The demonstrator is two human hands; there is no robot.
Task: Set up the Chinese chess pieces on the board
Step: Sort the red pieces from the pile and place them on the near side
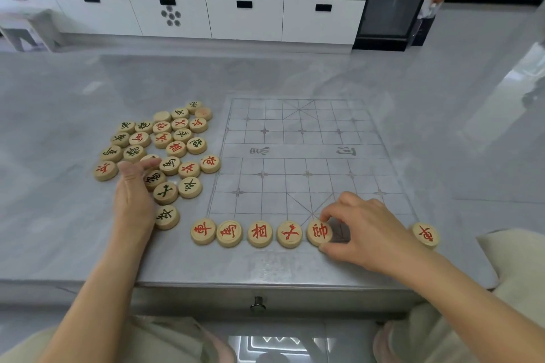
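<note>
Six red pieces [203, 231] on the board's [295, 150] near edge. Right hand [362, 227] pinches the general [319, 232] at mid-edge: centre it on the palace file (spacing matching the advisor [289, 234]). Left hand [132, 194], fingers loosely straight, among loose pieces [174, 138] left of board.

Bright, even indoor light — soft shadows, glossy floor [501, 68] glare, wide-angle bending, slight blur at edges.

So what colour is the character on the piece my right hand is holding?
Red, on the pale wooden piece; head view.
</note>
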